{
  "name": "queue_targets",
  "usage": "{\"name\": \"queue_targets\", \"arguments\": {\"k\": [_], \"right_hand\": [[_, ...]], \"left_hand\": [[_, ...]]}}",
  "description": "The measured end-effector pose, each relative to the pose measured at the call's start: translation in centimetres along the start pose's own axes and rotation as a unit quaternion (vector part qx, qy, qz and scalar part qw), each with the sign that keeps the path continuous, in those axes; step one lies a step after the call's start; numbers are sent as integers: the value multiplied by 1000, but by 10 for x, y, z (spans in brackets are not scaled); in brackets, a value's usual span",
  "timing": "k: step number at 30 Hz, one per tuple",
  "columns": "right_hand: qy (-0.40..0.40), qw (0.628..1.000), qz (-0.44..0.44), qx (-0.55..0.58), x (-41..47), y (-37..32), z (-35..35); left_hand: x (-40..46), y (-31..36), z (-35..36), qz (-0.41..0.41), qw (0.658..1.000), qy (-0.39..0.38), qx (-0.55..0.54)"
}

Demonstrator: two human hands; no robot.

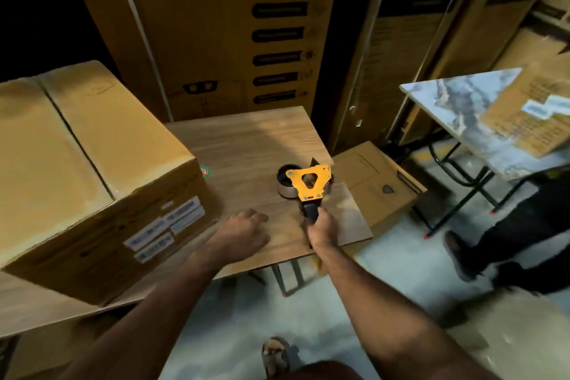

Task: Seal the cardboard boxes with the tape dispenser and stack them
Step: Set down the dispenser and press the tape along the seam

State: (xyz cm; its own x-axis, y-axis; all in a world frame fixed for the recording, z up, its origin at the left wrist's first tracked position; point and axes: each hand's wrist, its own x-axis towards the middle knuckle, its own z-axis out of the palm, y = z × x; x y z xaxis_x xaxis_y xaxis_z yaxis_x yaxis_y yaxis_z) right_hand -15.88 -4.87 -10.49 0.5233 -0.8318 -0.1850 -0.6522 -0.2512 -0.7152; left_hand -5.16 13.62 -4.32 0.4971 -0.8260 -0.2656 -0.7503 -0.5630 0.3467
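The right hand (320,230) holds the black handle of the tape dispenser (307,183). Its fingers are curled tight round the handle. The tape dispenser has a yellow frame and a roll of tape, and it sits on the wooden tabletop (246,139), just past the right hand.

The left hand (246,230) rests flat on the tabletop, close beside the right hand. Its fingers are loose and it holds nothing.

A big cardboard box (92,170) stands on the tabletop, to the left of the left hand. Its top flaps are shut, and white labels are stuck on its side.

A smaller cardboard box (377,182) sits low down, to the right of the right hand, past the tabletop edge. Tall Crompton boxes (234,40) stand behind the tabletop.
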Motion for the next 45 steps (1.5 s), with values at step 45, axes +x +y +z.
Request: {"name": "queue_targets", "arguments": {"k": [45], "right_hand": [[-59, 691, -694, -192, -96, -238, 103]], "left_hand": [[-155, -114, -92, -363, 879, 257, 174]]}}
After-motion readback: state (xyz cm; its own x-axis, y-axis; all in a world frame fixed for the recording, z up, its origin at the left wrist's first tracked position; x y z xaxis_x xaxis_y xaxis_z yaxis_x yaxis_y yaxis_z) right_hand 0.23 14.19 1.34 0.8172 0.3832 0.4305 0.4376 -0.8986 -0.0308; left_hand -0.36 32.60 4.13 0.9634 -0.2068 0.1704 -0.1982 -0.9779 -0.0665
